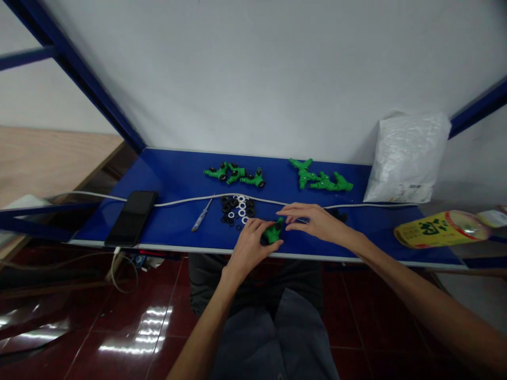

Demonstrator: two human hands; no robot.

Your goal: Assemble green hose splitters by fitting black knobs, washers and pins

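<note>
A green plastic hose fitting (272, 233) is gripped by my left hand (253, 240), thumb on its near side and fingers over the far side, just above the front edge of the blue table. My right hand (312, 221) hovers at the fitting's upper right, its index finger and thumb apart with blue tabletop showing between them. Beneath the right palm a small thin pale thing shows, too small to make out. Left of my hands lie black and white sealing rings (242, 206) in a loose cluster. A screwdriver (201, 217) with a clear handle rests beyond them.
Green fittings with black parts (233, 174) lie at the back, plain green fittings (322, 178) to their right. A white cable (186, 200) crosses the blue table (174, 169). A phone (132, 217) is left; a white plastic bag (410, 158) and a yellow bottle (439, 229) stand right.
</note>
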